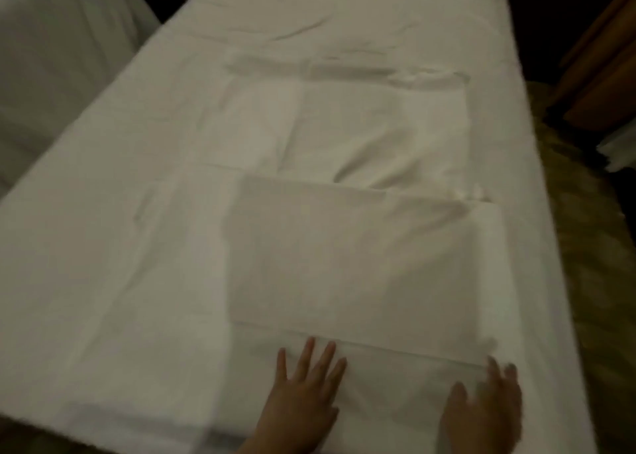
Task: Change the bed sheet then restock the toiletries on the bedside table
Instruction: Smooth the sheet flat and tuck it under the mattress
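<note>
Both hands, left and right, are flat with fingers spread on a half-unfolded sheet at the bed's near end, so the sheet change looks barely halfway and toiletries aren't in sight.

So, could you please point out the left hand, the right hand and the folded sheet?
left hand (303,395), head view, back of the hand.
right hand (485,415), head view, back of the hand.
folded sheet (361,264), head view, flat middle.
</note>
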A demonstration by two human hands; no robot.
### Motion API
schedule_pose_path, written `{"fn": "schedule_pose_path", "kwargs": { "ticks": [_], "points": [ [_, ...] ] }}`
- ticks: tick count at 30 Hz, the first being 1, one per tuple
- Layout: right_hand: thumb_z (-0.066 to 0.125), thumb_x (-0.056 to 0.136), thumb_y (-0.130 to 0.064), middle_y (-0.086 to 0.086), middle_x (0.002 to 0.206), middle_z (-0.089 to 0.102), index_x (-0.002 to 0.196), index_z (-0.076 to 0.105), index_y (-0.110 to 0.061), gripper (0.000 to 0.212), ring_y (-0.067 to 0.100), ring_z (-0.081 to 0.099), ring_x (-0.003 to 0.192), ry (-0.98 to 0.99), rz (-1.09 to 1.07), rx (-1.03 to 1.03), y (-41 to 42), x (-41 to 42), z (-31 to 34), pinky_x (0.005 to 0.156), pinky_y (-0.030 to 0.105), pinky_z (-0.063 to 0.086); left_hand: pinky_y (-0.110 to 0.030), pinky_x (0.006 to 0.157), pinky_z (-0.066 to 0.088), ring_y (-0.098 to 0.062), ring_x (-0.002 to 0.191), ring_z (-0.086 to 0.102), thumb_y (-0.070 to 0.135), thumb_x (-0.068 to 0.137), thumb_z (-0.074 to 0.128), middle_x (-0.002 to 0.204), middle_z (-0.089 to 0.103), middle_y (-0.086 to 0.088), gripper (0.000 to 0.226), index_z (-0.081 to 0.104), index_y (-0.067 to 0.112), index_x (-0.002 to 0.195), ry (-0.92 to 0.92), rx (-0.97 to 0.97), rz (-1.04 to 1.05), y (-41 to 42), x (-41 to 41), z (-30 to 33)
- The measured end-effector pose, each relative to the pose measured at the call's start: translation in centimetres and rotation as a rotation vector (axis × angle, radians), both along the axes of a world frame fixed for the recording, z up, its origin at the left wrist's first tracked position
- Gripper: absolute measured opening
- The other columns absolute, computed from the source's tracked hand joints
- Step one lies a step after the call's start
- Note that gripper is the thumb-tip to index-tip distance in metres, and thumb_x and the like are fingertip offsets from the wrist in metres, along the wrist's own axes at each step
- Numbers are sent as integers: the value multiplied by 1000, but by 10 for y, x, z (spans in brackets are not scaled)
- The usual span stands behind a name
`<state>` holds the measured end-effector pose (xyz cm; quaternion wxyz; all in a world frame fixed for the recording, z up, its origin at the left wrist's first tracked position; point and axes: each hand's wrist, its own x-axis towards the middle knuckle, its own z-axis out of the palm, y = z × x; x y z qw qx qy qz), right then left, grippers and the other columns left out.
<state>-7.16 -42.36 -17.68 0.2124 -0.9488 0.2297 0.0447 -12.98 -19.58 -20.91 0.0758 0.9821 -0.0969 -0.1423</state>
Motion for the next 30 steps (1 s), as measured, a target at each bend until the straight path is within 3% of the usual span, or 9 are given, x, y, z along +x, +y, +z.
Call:
{"fn": "schedule_pose_path", "kwargs": {
  "ticks": [3, 5, 8, 11, 15, 19, 23, 27, 30],
  "points": [
    [36, 80, -43, 23, 127, 54, 119, 51, -12, 52, 48, 61, 99, 39, 539, -154, 66, -1, -25, 66, 61, 50, -59, 108, -4, -25, 146, -5, 61, 69, 40, 158, 16, 6, 84, 26, 32, 146, -6, 113, 174, 68, -7, -14],
    [37, 67, -44, 10, 131, 44, 133, 40, -23, 69, 38, 52, 105, 100, 693, -209, 92, 1, -41, 60, 66, 48, -60, 104, 11, -24, 147, -3, 67, 82, 31, 159, 7, 6, 79, 11, 33, 150, -19, 155, 344, 119, -23, -23],
    [32, 78, -45, -4, 152, 25, 146, 14, -45, 70, 34, 42, 108, -115, 636, -275, 102, -7, -48, 84, 57, 41, -69, 87, 33, -35, 139, 25, 67, 90, 9, 152, 30, -5, 73, 18, 25, 150, 57, 172, 649, 198, -51, -31],
    [34, 69, -37, 19, 133, 53, 135, 38, -27, 67, 46, 55, 103, 52, 504, -228, 135, 2, -43, 85, 63, 41, -73, 78, 39, -46, 120, 49, 64, 93, 10, 140, 46, -18, 80, 43, 5, 137, 157, 179, 851, 259, -52, -26],
    [43, 82, -33, 15, 147, 38, 140, 45, -14, 61, 41, 37, 133, 213, 571, -220, 246, 55, -34, 98, 65, 31, -56, 108, 12, -28, 142, 18, 52, 96, 17, 151, 31, -13, 68, 28, 5, 143, -47, 98, 602, 273, 19, -20],
    [38, 73, -34, 5, 133, 56, 128, 47, -20, 57, 28, 50, 122, 118, 985, -225, 334, 77, -49, 94, 52, 37, -51, 104, 20, -23, 135, 31, 48, 86, 34, 146, 43, -3, 61, 36, 18, 140, -115, -12, 272, 265, 106, -24],
    [40, 76, -41, -4, 141, 49, 134, 41, -24, 61, 16, 39, 128, 57, 1401, -247, 333, 89, -49, 100, 41, 25, -50, 105, 18, -31, 134, 33, 55, 90, 25, 146, 43, -6, 63, 36, 20, 142, -59, 121, 319, 317, 140, -46],
    [37, 83, -35, 13, 142, 46, 136, 42, -15, 58, 37, 48, 126, 28, 928, -382, 307, 144, -39, 98, 54, 37, -47, 114, -1, -29, 146, 6, 50, 95, 19, 159, 6, -11, 69, 7, 11, 151, -98, 173, 644, 355, 175, -33],
    [28, 94, -35, 12, 157, 14, 150, 22, -17, 59, 38, 17, 142, 229, 568, -328, 337, 167, -33, 108, 59, 22, -50, 114, 6, -27, 144, 14, 47, 90, 21, 157, 13, -6, 70, 12, 10, 149, -148, 67, 376, 325, 203, -19]
  ]
}}
